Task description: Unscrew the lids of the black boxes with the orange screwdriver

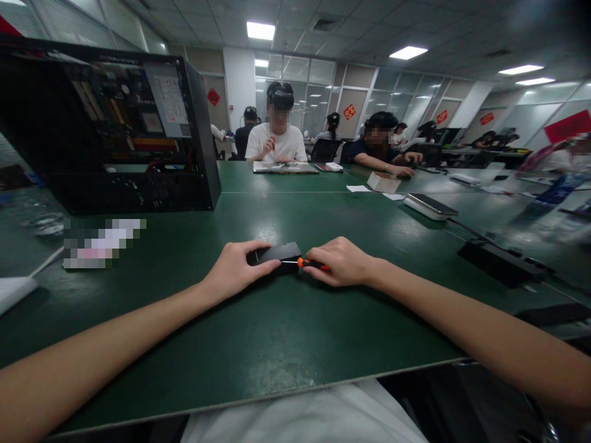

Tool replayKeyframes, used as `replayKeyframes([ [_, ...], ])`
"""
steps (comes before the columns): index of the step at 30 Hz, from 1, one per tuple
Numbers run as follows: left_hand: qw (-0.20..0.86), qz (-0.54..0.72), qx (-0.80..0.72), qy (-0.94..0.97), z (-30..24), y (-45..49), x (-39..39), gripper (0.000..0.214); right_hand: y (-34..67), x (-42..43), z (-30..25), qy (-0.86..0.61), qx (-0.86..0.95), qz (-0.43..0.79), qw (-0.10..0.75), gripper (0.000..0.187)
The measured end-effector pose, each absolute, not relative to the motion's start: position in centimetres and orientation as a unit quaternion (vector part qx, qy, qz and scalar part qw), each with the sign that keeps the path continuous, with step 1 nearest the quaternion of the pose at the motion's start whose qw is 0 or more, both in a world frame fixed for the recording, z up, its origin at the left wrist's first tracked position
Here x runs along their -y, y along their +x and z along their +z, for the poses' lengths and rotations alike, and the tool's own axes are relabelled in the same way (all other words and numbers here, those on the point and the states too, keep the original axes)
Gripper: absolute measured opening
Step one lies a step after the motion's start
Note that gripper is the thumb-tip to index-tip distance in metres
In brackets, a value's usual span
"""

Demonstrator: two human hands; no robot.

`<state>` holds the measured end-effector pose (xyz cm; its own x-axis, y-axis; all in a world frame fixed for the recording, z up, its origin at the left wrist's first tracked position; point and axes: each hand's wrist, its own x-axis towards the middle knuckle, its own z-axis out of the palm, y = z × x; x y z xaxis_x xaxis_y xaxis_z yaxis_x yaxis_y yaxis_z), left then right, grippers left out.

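Observation:
A small flat black box [279,253] lies on the green table [277,332] straight ahead of me. My left hand [235,266] is closed around its left end, thumb and fingers pinching it. My right hand [340,261] is closed on a small orange-handled screwdriver [310,264], held level, with its thin metal tip touching the right side of the black box. Both forearms stretch out over the table.
An open black computer case [108,123] stands at the back left. A power strip [501,263] lies at the right, a flat device [429,205] beyond it. White paper [13,290] sits at the left edge. Other people sit at the far tables.

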<state>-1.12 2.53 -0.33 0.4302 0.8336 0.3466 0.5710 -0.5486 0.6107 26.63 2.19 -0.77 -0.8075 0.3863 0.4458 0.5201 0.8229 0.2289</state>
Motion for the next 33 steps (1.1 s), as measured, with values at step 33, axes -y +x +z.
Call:
replayKeyframes([
  [33,0.214,0.322,-0.432,0.815,-0.3,-1.3,-2.5,0.053,29.4,-4.3,0.3,-0.160,0.939,-0.195,0.233,0.021],
])
